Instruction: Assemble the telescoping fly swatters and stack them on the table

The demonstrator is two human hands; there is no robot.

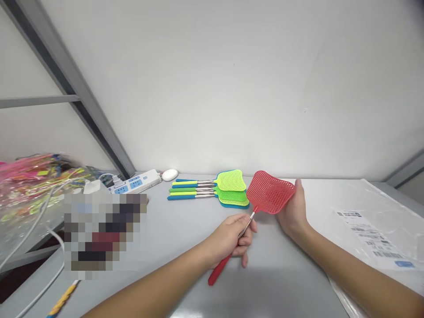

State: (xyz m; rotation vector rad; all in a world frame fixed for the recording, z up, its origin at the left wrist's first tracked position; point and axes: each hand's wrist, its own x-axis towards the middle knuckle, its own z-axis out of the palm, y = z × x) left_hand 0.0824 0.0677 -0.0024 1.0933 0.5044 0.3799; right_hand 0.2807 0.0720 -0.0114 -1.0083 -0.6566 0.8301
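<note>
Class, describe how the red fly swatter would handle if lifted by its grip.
The red fly swatter probably feels light, since its head is perforated plastic mesh. That head likely flexes when pushed, while the slim metal shaft seems stiffer. The rubbery-looking grip may resist slipping.

Over the desk (281, 274), two bare forearms come in from the bottom edge of the view: the left forearm (149, 289) at lower centre, the right forearm (359, 265) at the lower right corner. Both are slim and smooth, tapering to narrow wrists. The left grip (228, 238) and the right grip (293, 210) are plain hands with slender fingers (the fingernails are too small to make out).
</note>
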